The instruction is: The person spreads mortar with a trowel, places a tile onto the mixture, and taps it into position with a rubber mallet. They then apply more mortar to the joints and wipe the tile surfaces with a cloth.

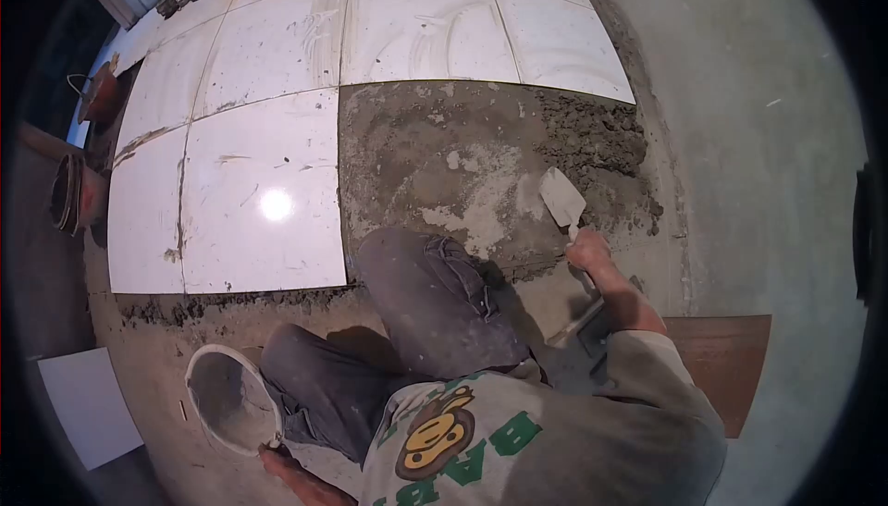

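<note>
The landmark is the bare square of grey mortar bed (462, 173) on the floor, with white tiles (264, 191) lying to its left and beyond it.

Far to the left of the mortar bed, at the edge of the tiles, a dark bucket (69, 193) stands, and a red one (100, 97) is further back. Below and left of the mortar bed, near the person's knee, there is a white bucket (227, 397) with grey mix inside. The left hand (282, 464) is at the rim of this bucket, low in the view; it seems to touch the rim, but it is not possible to tell if the fingers are closed or spread.

The person crouches at the near edge of the mortar bed. At the right part of the bed, the right hand (589, 252) is wrapped tight around the handle of a trowel (562, 199). The blade lies flat on the mortar, just beside the rough, darker lumps at the right border. A brown board (726, 367) lies on the floor to the right, below the bed.
</note>
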Available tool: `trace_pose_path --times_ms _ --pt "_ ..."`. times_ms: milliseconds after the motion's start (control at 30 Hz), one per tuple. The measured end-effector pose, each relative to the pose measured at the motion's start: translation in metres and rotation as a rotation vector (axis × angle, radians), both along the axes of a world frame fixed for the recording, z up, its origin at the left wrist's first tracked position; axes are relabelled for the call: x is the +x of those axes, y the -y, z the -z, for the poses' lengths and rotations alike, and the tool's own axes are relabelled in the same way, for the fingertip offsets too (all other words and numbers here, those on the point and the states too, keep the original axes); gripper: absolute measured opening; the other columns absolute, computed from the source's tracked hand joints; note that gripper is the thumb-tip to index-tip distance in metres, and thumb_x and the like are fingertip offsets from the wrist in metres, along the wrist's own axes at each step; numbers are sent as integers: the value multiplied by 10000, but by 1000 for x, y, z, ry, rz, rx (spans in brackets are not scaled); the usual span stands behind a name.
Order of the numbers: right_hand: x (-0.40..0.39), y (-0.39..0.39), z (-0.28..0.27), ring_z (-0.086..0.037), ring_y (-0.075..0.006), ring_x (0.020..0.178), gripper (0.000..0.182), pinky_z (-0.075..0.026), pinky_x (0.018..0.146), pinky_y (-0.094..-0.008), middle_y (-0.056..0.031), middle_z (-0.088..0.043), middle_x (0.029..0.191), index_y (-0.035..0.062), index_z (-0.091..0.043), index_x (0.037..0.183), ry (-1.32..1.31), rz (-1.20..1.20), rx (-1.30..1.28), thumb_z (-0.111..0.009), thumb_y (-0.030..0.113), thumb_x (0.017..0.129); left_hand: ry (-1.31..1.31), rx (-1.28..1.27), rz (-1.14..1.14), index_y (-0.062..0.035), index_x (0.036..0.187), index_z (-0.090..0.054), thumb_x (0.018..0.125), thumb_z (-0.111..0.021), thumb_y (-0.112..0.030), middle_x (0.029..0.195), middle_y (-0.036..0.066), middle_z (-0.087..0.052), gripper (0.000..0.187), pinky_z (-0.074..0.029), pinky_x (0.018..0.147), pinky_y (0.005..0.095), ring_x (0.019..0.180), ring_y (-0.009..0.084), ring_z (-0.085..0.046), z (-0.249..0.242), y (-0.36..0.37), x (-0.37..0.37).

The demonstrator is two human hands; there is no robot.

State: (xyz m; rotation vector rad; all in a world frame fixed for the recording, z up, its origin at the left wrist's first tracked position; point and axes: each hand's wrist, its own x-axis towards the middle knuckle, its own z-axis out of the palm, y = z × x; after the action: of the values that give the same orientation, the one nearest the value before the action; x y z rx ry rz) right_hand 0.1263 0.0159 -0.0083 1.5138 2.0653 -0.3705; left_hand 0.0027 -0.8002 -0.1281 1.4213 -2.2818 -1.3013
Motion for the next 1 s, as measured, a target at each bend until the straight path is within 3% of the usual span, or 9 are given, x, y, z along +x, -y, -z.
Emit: trace_pose_path --times_ms 67,133,433,533,567,600,633,800,1000 --pt "2 0 -1 -604 -361 1065 352 -491 901 -426 -225 -640 1096 8 -662 1049 11 -14 17 -597 201 761 40 -202 276 88 1023 -599 843 -598 -215 951 167 -627 352 -531 700 390 816 273 -628 2 12 -1" --pt "-9 -9 -6 -610 -355 1061 345 -495 898 -425 -225 -640 1098 11 -663 1050 10 -47 53 -589 196 768 -135 318 -280 109 1030 -587 853 -589 -198 963 181 -622 354 -529 696 386 818 279 -623 -22 -20 -14" --pt "-87 24 -45 -626 -370 991 384 -494 842 -441 -245 -653 986 27 -633 1036 -165 -173 112 -639 283 750 -130 263 -219 98 1003 -610 843 -594 -160 944 152 -640 303 -537 675 361 772 259 -623 -19 -1 -26" --pt "-152 84 -91 -617 -413 870 365 -475 750 -470 -247 -631 863 6 -595 932 -432 -498 88 -663 317 753 140 -184 484 54 1043 -643 800 -603 -115 929 134 -656 299 -558 676 379 808 244 -635 -16 12 -8" --pt "-178 107 -106 -611 -419 835 374 -470 725 -472 -245 -620 833 3 -582 909 -478 -580 1 -673 331 755 -152 390 -143 31 1013 -651 768 -638 -105 913 117 -655 280 -560 694 373 808 236 -635 -31 -12 -19" --pt "-204 137 -120 -615 -405 825 383 -476 726 -459 -231 -623 828 3 -586 930 -509 -717 -68 -671 340 768 -112 58 249 13 1008 -648 800 -629 -115 926 106 -651 245 -556 685 369 806 233 -638 43 48 3" --pt "-226 171 -133 -620 -390 815 393 -482 727 -446 -218 -626 823 2 -590 950 -540 -851 -140 -668 348 780 -95 412 -242 -5 1016 -650 810 -639 -141 913 101 -651 246 -553 664 364 786 234 -638 -24 -9 -16" --pt "-283 352 -169 -641 -336 850 449 -488 768 -422 -196 -656 877 2 -611 1035 -268 -1316 -718 -640 387 805 -79 290 -126 16 930 -567 839 -623 -148 830 122 -623 195 -478 431 332 604 213 -607 -60 -34 -18" --pt "-273 506 -139 -606 -366 999 462 -471 878 -442 -226 -638 1025 21 -601 1099 -428 -1524 -883 -552 422 873 -98 223 -147 38 911 -609 799 -637 -181 845 126 -646 248 -512 537 388 680 248 -624 -52 -25 -19"
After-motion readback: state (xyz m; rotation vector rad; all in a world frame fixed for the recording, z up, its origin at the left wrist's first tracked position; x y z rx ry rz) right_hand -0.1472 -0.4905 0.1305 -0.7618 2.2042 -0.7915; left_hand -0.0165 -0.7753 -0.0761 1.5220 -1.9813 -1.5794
